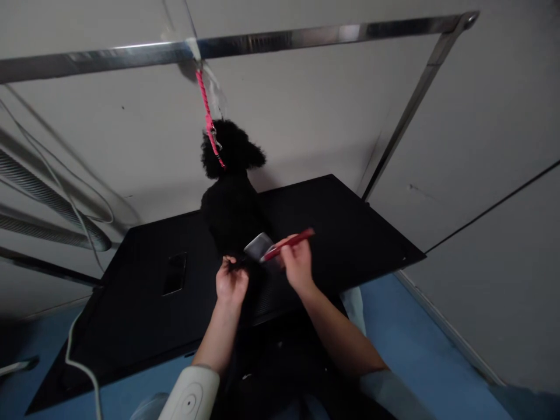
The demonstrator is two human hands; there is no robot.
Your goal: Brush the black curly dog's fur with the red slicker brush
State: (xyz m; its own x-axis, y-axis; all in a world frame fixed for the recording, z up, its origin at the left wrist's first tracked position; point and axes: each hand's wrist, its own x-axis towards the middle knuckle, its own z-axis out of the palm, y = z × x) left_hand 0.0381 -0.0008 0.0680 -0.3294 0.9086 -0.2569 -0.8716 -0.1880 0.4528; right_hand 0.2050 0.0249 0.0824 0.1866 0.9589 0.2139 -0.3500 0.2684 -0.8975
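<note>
Pale wall (315, 105) fills the background, with blue floor (394, 309) showing below and a shiny metal bar (324, 41) running across the top of the view. Two ribbed hoses (48, 186) lie against the wall at the left, and a white cable (83, 364) runs down over the left part of the black table (350, 233).

On the table, near its far edge, is a black dog (231, 213) with its back to the camera, its curly head towards the wall. A pink lead (205, 96) hangs from the bar and reaches down to the dog's neck.

The right hand (300, 262) has its fingers clamped on the red handle of a brush (292, 244); the brush's flat grey head is angled close against the dog's lower back (slight blur hides whether it touches). The left hand (231, 284) is just beside the brush head, fingers bent inward at the dog's dark coat; I cannot tell whether they grip the hair.

Left of the dog, a glossy dark rectangle (175, 273) shows on the table. A white rounded device (190, 394) is in front of the left forearm.
</note>
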